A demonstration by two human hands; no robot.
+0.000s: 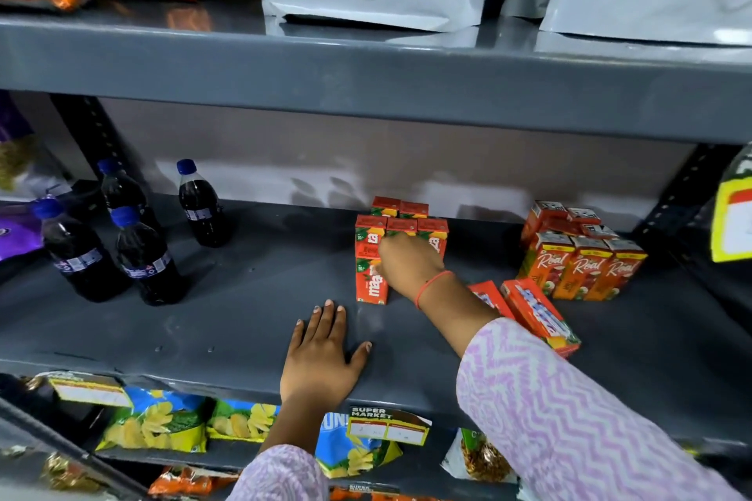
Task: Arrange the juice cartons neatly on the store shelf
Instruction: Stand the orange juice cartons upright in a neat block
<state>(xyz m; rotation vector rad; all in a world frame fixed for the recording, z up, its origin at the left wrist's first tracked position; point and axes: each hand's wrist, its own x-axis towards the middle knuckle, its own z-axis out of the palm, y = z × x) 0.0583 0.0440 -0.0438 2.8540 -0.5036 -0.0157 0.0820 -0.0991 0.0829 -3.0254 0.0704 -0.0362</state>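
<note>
My right hand [409, 262] grips an orange mango juice carton [371, 285], squaring it against the block at twelve o'clock; left hand [325, 354] lies flat and empty, bracing on the grey metal shelf [203, 321].

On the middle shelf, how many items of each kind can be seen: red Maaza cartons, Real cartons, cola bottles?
Maaza cartons: 8, of which 2 lie flat, right of the right hand
Real cartons: 6
Cola bottles: 4
Total: 18

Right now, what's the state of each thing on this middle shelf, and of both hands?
Red Maaza juice cartons: upright, grouped.
Two red cartons: lying flat, unsorted.
Orange Real juice cartons: upright, in rows.
Dark cola bottles: upright, capped.
Right hand: on a Maaza carton.
Left hand: flat on grey shelf.
</note>
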